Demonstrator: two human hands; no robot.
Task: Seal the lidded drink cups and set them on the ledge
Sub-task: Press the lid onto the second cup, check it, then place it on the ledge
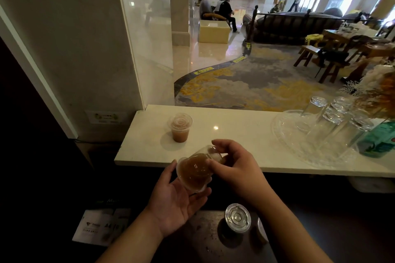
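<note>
A clear plastic cup of brown drink (195, 172) is tilted between both hands, just in front of the white ledge's (245, 141) near edge. My left hand (175, 200) cradles it from below, palm up. My right hand (233, 164) grips its upper part from the right. A second lidded cup of brown drink (180, 127) stands upright on the ledge at the left. Below, on the dark wooden surface, stands another lidded cup (237, 218), with a further one (261, 230) partly hidden behind my right forearm.
A clear glass tray (299, 151) with several upturned glasses (333, 113) sits on the ledge's right part, beside a green bottle (378, 141). White papers (100, 226) lie at lower left. A pillar and a glass pane rise at the left behind the ledge.
</note>
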